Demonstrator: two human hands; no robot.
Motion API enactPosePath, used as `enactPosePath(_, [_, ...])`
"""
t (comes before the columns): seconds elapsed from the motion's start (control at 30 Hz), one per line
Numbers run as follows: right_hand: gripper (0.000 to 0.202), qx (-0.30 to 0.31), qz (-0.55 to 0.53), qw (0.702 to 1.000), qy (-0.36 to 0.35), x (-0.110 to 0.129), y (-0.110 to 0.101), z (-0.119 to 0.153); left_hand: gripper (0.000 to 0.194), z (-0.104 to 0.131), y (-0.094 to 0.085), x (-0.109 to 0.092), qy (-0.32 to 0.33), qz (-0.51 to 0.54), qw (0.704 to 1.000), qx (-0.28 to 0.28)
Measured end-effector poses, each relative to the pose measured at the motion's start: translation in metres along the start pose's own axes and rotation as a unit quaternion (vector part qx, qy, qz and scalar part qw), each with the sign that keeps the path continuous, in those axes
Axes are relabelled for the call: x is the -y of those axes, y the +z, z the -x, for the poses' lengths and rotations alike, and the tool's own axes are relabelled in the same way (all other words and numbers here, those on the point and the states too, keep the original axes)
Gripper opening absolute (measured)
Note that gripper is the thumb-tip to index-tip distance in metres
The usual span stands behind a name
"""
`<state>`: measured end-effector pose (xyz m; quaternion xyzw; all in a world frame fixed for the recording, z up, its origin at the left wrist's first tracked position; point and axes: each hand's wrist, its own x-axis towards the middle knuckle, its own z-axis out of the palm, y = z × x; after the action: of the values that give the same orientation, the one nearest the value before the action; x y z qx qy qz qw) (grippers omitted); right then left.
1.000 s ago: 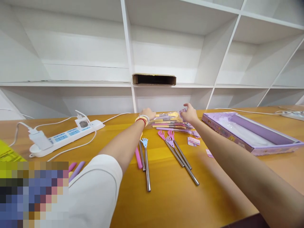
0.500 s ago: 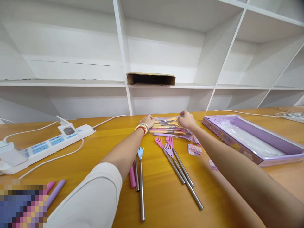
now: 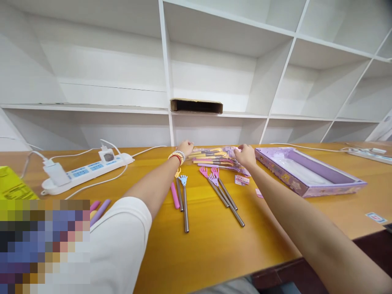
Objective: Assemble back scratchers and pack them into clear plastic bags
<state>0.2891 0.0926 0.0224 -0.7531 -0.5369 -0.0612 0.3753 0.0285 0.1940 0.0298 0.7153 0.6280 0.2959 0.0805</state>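
Several back scratchers in clear plastic wrappers (image 3: 211, 154) lie in a pile at the back of the table, yellow, pink and purple handles among them. My left hand (image 3: 185, 148), wearing bracelets, is closed at the pile's left end. At the right end, my right hand (image 3: 246, 155) pinches the wrapper. Nearer me lie unwrapped scratchers with steel rods: one with a light blue hand (image 3: 183, 180), one with a yellow hand (image 3: 178, 173), and a group with pink (image 3: 203, 172) and purple hands (image 3: 213, 179). Beside the blue one is a loose pink handle (image 3: 174, 196).
A purple display box (image 3: 330, 188) stands right of the pile, with small printed cards (image 3: 241, 180) near it. Left is a white power strip (image 3: 88, 170) with chargers and cables. White shelving holds a cardboard box (image 3: 196, 106). Purple handles (image 3: 101, 210) lie near my left sleeve.
The view has shifted back, showing the table's front edge. My hands are slightly farther apart, still at both ends of the wrapped pile. The loose scratchers lie in the same arrangement.
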Motion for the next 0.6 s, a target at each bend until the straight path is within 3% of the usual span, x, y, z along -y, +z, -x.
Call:
enactPosePath(0.13, [0.028, -0.054, -0.066, 0.996, 0.026, -0.003, -0.01, 0.02, 0.028, 0.021, -0.025, 0.009, -0.005, 0.024, 0.998, -0.059])
enactPosePath(0.37, [0.021, -0.033, -0.114, 0.989, 0.092, -0.014, -0.029, 0.046, 0.019, 0.087, -0.071, 0.005, -0.002, 0.13, 0.98, -0.154])
enactPosePath(0.5, [0.025, 0.011, -0.08, 0.993, 0.088, -0.035, -0.027, 0.05, 0.016, 0.129, -0.083, 0.008, 0.057, 0.126, 0.982, -0.129])
enactPosePath(0.6, [0.027, 0.067, -0.027, 0.995, 0.075, -0.049, -0.025, 0.049, 0.014, 0.147, -0.083, 0.023, 0.11, 0.065, 0.987, -0.098])
